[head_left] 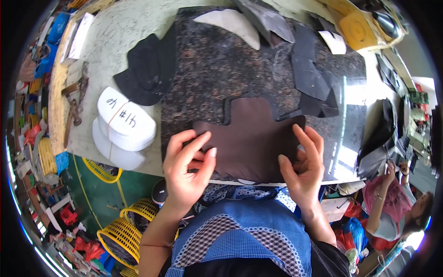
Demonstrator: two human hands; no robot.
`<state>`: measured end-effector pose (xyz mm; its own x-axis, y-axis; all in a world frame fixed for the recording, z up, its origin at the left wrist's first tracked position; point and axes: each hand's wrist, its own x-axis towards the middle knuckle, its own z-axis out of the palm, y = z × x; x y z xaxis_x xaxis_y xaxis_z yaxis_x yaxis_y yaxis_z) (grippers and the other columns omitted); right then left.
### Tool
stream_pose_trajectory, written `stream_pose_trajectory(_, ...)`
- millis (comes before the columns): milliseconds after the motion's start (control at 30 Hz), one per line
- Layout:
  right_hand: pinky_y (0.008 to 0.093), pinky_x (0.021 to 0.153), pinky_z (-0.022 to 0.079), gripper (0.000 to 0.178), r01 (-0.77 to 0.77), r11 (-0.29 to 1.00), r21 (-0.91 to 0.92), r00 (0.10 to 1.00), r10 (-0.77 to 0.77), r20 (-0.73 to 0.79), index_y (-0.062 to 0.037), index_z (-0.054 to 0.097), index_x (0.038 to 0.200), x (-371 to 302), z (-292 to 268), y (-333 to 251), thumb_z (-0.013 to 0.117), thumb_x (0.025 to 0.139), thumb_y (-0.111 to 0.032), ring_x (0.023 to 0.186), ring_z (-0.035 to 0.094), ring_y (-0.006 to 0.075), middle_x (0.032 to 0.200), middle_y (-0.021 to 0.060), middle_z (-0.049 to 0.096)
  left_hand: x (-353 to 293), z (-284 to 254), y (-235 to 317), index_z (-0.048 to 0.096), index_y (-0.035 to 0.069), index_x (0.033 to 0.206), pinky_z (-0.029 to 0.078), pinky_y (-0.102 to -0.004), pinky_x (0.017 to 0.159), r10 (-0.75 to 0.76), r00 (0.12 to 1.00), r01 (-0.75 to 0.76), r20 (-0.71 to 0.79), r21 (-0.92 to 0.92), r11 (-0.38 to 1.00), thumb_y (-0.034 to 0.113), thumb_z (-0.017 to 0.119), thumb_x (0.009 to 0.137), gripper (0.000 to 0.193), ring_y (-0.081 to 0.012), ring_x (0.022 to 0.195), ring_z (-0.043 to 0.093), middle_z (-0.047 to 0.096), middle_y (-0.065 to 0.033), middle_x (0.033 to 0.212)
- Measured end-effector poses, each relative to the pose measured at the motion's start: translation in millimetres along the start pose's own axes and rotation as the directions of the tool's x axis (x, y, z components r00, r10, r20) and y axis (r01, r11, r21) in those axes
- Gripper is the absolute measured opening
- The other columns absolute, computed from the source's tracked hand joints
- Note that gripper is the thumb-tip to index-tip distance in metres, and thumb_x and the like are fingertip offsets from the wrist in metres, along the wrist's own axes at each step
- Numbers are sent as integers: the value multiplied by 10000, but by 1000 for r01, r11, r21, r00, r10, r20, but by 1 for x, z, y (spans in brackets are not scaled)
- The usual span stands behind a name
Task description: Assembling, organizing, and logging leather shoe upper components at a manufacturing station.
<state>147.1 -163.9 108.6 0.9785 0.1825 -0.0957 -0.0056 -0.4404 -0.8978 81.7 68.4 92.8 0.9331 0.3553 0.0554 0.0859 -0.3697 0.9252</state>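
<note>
A dark brown leather-like piece (249, 143) with a raised tab at its far side lies flat on the speckled stone slab (207, 64) in front of me. A black edge shows from beneath it along the far side. At its left end is my left hand (188, 164), fingers curved, with index finger and thumb apart over the margin. My right hand (305, 161) rests at the opposite end, index fingertip by the far right corner and thumb apart over the brown surface. Neither hand visibly pinches the piece; some curled fingers are partly hidden.
Left of the slab lie black cut pieces (147, 69), a banded stack of white templates (125, 122) and hammers (74, 108). More dark pieces (311, 69) lie right, near a yellow container (357, 30). Yellow baskets (122, 237) stand below left. Another person (392, 207) is at right.
</note>
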Motion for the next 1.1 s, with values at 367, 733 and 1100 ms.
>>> stream_pose_trajectory(367,338,769,537,579,130,850,-511,976,-200,-84,-8,610,1315,24,-47,-6,675,742,42,891,621,207,1308,165,527,19,-42,9,714,80,961,515,-363,597,210,978,-175,-2,545,820,54,780,777,197,-223,734,632,592,-86,930)
stream_pose_trajectory(733,489,1109,408,731,748,644,-163,533,-436,726,12,511,1399,44,-36,-17,645,681,-29,1300,514,378,1379,178,571,74,-42,12,703,-5,1085,366,-495,1143,330,530,-519,781,-9,855,163,485,913,325,-364,1333,529,608,-178,1380)
stream_pose_trajectory(1100,480,1105,421,517,355,935,-3,558,-209,803,24,628,1290,5,-44,-22,706,847,-228,1312,530,374,1356,196,601,65,38,15,598,-1,1272,423,-451,1102,543,634,-748,550,259,611,120,632,924,370,-327,1298,543,581,-171,1360)
